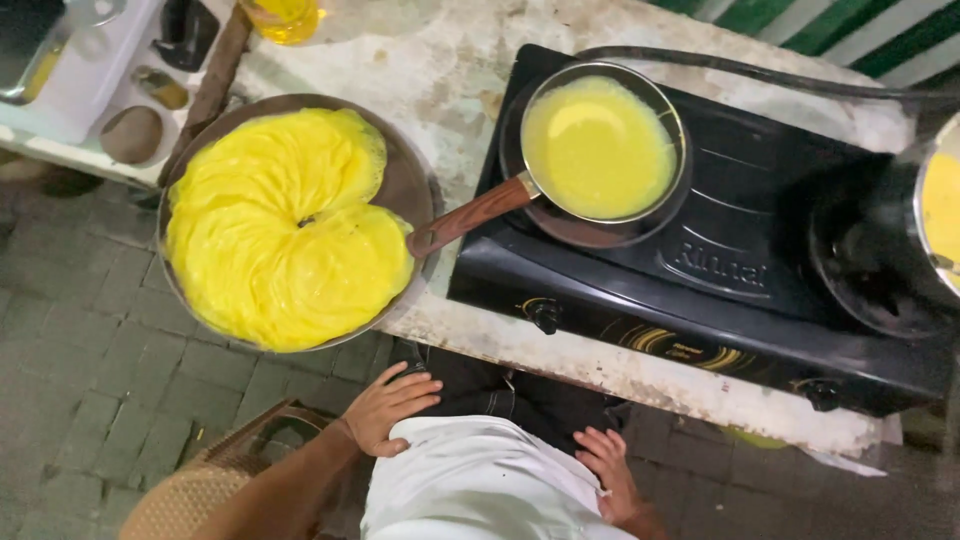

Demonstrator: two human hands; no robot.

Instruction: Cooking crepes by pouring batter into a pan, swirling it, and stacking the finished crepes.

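My left hand [387, 408] rests on my hip at the lower middle, fingers spread, holding nothing. My right hand [610, 470] lies flat against my white shirt, also empty. Above them, a small frying pan [600, 145] with a brown handle [468, 215] sits on the left burner of a black two-burner gas stove [740, 270], filled with a thin yellow batter layer. To the left, a large round metal tray [410, 185] holds several stacked thin yellow crepes [285, 230]. Both hands are well below the counter edge, away from the pan.
A second pan with yellow batter [940, 205] sits on the right burner at the frame edge. A black hose [760, 75] runs behind the stove. A glass of yellow liquid [285, 18] stands at the top. A woven basket [200, 490] sits on the paved floor at lower left.
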